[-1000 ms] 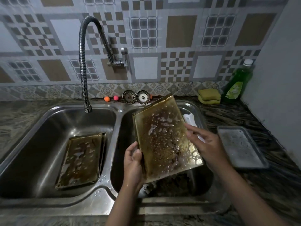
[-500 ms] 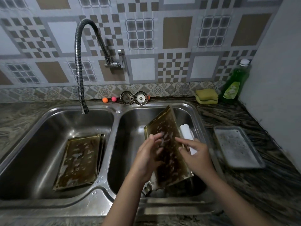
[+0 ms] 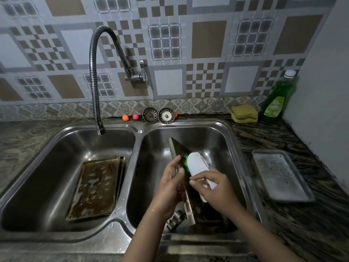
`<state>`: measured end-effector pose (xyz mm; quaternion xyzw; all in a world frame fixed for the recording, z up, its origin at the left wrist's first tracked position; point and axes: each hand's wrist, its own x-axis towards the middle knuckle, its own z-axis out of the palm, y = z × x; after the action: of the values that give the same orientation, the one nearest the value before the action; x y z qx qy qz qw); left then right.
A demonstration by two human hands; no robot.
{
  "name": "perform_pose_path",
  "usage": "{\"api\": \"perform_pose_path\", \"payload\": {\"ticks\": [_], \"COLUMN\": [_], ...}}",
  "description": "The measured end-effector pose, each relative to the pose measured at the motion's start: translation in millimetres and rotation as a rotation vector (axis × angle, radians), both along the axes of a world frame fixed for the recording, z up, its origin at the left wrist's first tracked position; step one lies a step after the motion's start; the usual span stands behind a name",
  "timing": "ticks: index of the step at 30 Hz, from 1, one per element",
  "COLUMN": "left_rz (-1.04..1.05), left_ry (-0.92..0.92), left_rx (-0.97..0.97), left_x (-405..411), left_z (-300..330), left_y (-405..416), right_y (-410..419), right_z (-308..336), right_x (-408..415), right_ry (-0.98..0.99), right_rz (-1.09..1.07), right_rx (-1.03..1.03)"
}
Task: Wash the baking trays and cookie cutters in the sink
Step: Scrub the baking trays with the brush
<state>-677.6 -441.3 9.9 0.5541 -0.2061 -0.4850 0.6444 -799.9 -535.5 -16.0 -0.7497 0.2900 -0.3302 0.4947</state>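
Note:
A greasy golden baking tray (image 3: 176, 148) stands on edge in the right basin (image 3: 213, 137), tilted and seen almost edge-on. My left hand (image 3: 170, 188) holds its upper rim between thumb and fingers. My right hand (image 3: 217, 190) grips a white scrub brush (image 3: 198, 167) with green bristles, pressed against the tray's right face. Metal cookie cutters (image 3: 176, 221) lie on the basin floor below my left wrist. A second dirty golden tray (image 3: 96, 188) lies flat in the left basin (image 3: 47, 167).
A silver tray (image 3: 281, 176) sits on the dark counter at the right. Yellow sponges (image 3: 244, 114) and a green soap bottle (image 3: 279, 97) stand at the back right. The flexible tap (image 3: 94, 76) hangs over the left basin, not running. Two strainers (image 3: 158, 115) lean on the wall.
The tray was turned from facing me to standing edge-on and lowered into the right basin. My right hand let go of its rim and picked up the white brush.

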Motion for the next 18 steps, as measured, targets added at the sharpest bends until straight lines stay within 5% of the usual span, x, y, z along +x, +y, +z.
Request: {"api": "perform_pose_path", "payload": {"ticks": [6,9,12,18], "left_rz": [0.184,0.137,0.135,0.327], "left_ry": [-0.014,0.009,-0.066,-0.030], "left_rx": [-0.111,-0.138,-0.177,-0.246], "left_x": [1,-2,-9,32], "left_z": [-7,-9,-12,-14], "left_y": [9,14,6,3], "right_y": [-34,-68,-68,-1], "right_z": [-2,6,24,6], "right_x": [-6,-3,14,14], "right_ry": [0.049,0.243,0.192,-0.071], "right_rz": [0.053,-0.107,-0.253,0.153], "right_rx": [0.103,0.097,0.038,-0.100]}}
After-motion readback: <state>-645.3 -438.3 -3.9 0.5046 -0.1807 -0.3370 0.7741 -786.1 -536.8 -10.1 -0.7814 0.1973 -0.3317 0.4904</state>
